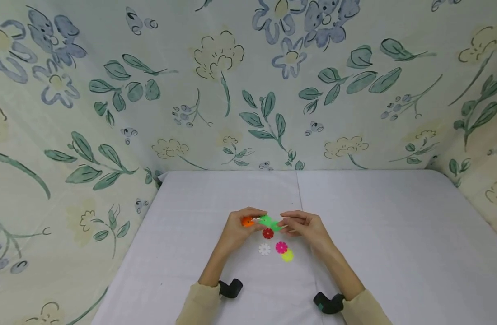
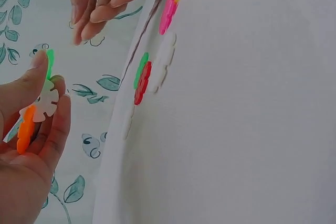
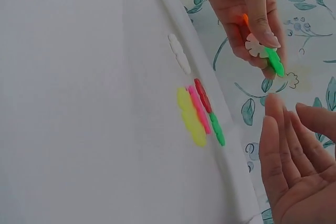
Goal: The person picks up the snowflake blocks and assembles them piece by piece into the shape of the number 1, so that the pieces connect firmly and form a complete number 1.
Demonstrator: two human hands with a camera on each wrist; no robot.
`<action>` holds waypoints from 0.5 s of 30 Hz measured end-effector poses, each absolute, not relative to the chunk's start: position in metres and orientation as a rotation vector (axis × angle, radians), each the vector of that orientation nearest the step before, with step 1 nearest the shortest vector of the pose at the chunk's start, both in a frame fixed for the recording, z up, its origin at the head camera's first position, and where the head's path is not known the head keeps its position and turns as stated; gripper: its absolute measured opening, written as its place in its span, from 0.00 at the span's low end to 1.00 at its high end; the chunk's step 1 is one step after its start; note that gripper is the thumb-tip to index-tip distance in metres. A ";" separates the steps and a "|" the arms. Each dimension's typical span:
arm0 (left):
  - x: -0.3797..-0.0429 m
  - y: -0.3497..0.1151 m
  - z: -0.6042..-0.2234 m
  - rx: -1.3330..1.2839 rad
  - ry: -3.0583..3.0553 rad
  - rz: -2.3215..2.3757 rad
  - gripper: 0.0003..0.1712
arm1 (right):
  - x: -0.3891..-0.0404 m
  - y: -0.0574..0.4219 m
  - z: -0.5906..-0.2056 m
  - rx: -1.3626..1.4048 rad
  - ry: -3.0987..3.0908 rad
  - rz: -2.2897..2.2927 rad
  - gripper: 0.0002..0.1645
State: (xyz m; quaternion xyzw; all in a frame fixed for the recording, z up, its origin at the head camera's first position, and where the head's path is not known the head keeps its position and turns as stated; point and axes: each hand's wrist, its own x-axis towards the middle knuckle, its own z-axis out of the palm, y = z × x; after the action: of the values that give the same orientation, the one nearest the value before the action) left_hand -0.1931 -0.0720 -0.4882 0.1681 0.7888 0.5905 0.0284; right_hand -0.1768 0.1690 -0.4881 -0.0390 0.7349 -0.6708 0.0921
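Observation:
Between thumb and fingers, my left hand [image 1: 234,231] pinches a joined chain of small notched flower discs. The chain has an orange disc [image 2: 24,132], a white disc [image 2: 48,99] and a green disc [image 3: 274,62]. Facing it, a short gap away, my right hand [image 1: 311,228] holds nothing; its fingers are extended and loosely bent. Below the hands on the table lie a red disc [image 1: 268,233], another green disc [image 3: 217,129], a white disc [image 1: 264,249], a pink disc [image 1: 281,247] and a yellow disc [image 1: 287,256]. The pink one partly overlaps the yellow.
A white cloth with a seam covers the table [image 1: 171,253]. Behind and at the sides hangs a floral curtain [image 1: 216,131]. Black wrist mounts [image 1: 231,288] sit by both sleeves. In the left wrist view a second white disc edge [image 2: 129,122] shows near the red disc.

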 end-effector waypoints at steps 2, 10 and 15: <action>-0.194 -0.074 -0.488 0.511 2.441 1.817 0.20 | -0.177 0.170 -0.489 -0.085 2.196 -1.970 0.24; -0.197 -0.079 -0.489 0.490 2.444 1.828 0.20 | -0.182 0.168 -0.496 0.025 2.251 -1.831 0.23; -0.197 -0.081 -0.488 0.463 2.429 1.837 0.20 | -0.187 0.165 -0.501 -0.002 2.277 -1.783 0.23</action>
State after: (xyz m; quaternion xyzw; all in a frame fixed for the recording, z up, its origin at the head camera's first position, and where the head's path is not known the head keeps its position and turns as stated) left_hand -0.1966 -0.0805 -0.4883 0.1502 0.7882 0.5960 0.0304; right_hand -0.1871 0.1655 -0.5010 -0.0007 0.7812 -0.6117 0.1244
